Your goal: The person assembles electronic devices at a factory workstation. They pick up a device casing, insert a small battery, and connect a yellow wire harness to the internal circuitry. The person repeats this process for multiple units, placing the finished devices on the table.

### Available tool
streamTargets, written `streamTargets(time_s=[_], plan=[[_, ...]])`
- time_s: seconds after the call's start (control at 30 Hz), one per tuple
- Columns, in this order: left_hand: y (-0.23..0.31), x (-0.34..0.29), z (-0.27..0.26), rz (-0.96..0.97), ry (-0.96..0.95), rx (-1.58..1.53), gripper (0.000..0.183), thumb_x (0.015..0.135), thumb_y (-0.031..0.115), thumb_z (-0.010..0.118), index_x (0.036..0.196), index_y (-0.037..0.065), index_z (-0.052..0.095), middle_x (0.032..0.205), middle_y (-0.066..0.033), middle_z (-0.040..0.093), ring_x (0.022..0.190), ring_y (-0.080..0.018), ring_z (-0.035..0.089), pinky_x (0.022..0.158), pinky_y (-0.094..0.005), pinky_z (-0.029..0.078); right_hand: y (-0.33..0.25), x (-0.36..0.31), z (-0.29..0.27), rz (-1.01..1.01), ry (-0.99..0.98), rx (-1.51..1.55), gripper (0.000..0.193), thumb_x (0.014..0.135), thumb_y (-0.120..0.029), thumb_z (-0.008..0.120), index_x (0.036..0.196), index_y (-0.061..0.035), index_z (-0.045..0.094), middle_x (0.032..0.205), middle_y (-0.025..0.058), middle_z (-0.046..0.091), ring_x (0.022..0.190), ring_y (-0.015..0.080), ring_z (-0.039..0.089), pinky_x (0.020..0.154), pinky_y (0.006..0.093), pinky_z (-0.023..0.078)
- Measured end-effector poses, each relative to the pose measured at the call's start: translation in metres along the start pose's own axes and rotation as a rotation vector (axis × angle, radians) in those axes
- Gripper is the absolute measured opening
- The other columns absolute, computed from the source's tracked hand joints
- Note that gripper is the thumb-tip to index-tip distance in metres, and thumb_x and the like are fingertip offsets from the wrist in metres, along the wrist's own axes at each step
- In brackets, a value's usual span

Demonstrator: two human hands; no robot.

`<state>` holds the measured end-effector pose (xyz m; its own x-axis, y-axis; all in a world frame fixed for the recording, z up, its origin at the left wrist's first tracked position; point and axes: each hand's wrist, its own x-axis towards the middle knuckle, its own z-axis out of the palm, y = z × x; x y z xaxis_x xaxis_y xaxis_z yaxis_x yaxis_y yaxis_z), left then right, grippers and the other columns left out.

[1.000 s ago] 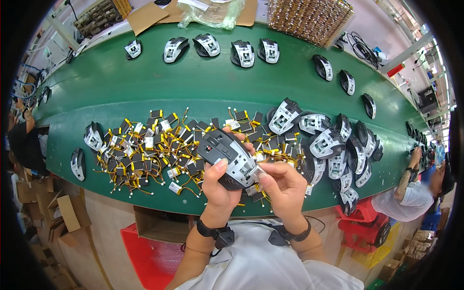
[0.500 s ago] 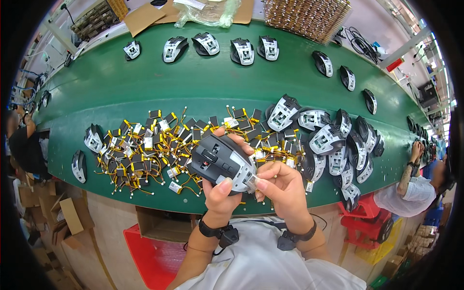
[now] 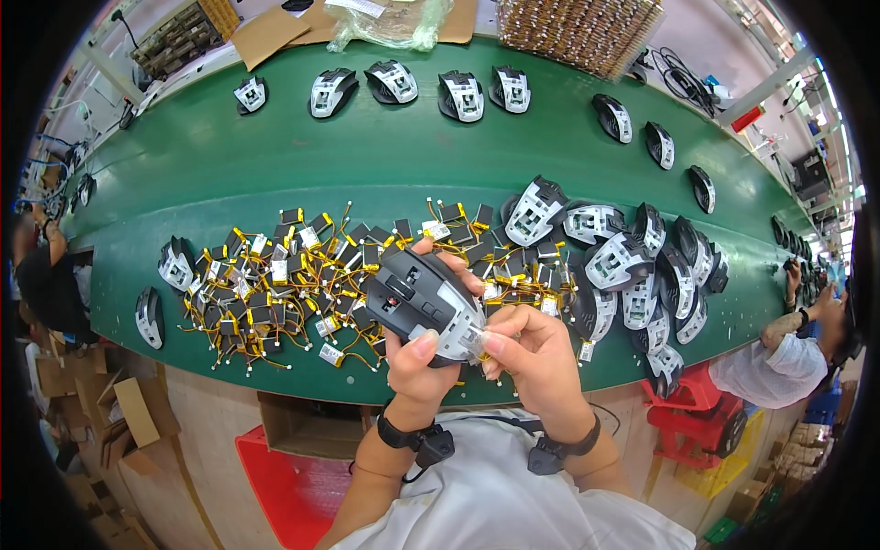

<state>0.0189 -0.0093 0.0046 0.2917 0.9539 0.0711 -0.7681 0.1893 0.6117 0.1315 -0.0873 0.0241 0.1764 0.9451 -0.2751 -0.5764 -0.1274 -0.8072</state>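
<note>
A black and grey computer mouse [image 3: 431, 298], its top shell partly uncovered, is gripped in my left hand [image 3: 417, 371], thumb on the near side and fingers around the far side. My right hand [image 3: 539, 362] pinches a small clear piece [image 3: 478, 343] between thumb and forefinger, at the mouse's right end. Whether that piece is attached to the mouse I cannot tell. Beneath and left of the mouse spreads a heap of small wired battery packs [image 3: 264, 301], with black bodies, yellow tape and thin leads. More part-built mice [image 3: 620, 264] are piled just right of my right hand.
Several similar mice [image 3: 390, 82] stand in a row on the green bench [image 3: 275, 156]. At the back are a stacked brown tray block [image 3: 577, 32] and plastic wrap [image 3: 390, 23]. Red crates [image 3: 687, 422] sit below right; a co-worker [image 3: 770, 371] works at the right.
The mouse has turned slightly in my left hand, and my right fingertips have shifted a little at its end. At the right, the co-worker's arm has moved.
</note>
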Motion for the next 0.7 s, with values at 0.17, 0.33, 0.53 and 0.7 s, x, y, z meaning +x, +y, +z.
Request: streamTargets(time_s=[0.17, 0.33, 0.53, 0.7], plan=[[-0.003, 0.004, -0.010, -0.126, 0.048, -0.264, 0.080, 0.072, 0.035, 0.062, 0.140, 0.000, 0.039, 0.119, -0.0176, 0.056, 0.103, -0.0293, 0.060, 0.093, -0.0424, 0.049, 0.013, -0.003, 0.008, -0.420, 0.053, -0.476, 0.020, 0.082, 0.003, 0.074, 0.101, 0.0058, 0.068, 0.099, 0.0109, 0.065, 0.074, 0.0131, 0.066, 0.069, 0.0251, 0.059], [0.003, 0.007, -0.008, -0.177, 0.066, -0.301, 0.076, 0.074, 0.037, 0.058, 0.137, -0.002, 0.043, 0.118, -0.0192, 0.058, 0.100, -0.0305, 0.062, 0.090, -0.0430, 0.051, 0.003, 0.005, 0.000, -0.745, -0.039, -0.971, 0.026, 0.072, -0.001, 0.083, 0.097, -0.0006, 0.074, 0.091, 0.0096, 0.069, 0.071, 0.0145, 0.067, 0.061, 0.0257, 0.054], [-0.001, 0.005, -0.008, -0.330, 0.070, -0.302, 0.076, 0.072, 0.033, 0.060, 0.135, -0.004, 0.043, 0.114, -0.0201, 0.058, 0.095, -0.0310, 0.063, 0.085, -0.0420, 0.054, -0.001, 0.019, -0.008, -0.687, -0.041, -0.811, 0.022, 0.068, -0.003, 0.086, 0.087, -0.0026, 0.075, 0.083, 0.0067, 0.066, 0.069, 0.0131, 0.063, 0.059, 0.0256, 0.051], [0.001, 0.002, 0.000, -0.308, 0.063, -0.238, 0.077, 0.071, 0.033, 0.060, 0.136, -0.004, 0.042, 0.115, -0.0196, 0.058, 0.096, -0.0305, 0.063, 0.086, -0.0403, 0.054, 0.003, 0.019, -0.010, -0.708, -0.019, -0.832, 0.019, 0.068, -0.003, 0.086, 0.081, -0.0022, 0.072, 0.081, 0.0066, 0.063, 0.069, 0.0130, 0.062, 0.058, 0.0256, 0.051]])
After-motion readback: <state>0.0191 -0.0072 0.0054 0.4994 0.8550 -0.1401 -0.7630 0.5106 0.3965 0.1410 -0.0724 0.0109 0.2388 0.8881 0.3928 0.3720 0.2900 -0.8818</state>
